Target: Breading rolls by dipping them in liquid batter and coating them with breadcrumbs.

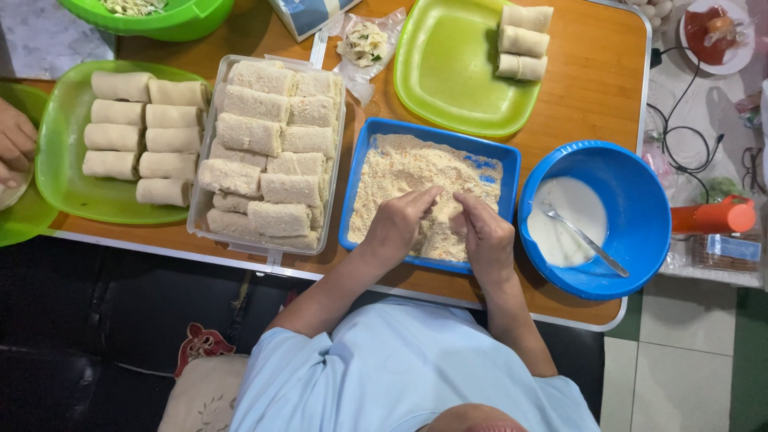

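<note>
Over rectangular blue plastic tray (488,164) of pale breadcrumbs (400,172) — left hand (398,224), right hand (486,236), fingers curled, pressed onto crumb-covered roll (445,228) — clear container (336,152) of coated rolls alongside.

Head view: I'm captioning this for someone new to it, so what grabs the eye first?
Both hands, left hand and right hand, work in the blue tray of crumbs at centre. Left of it sits a clear container of crumbed rolls; right of it, a blue bowl of white batter with a spoon.

- Wooden folding table (596,72), orange top, metal edge.
- On it: blue crumb tray (358,172), blue bowl (640,200), clear tub of rolls (204,172), two green trays (448,72) (60,148).
</note>
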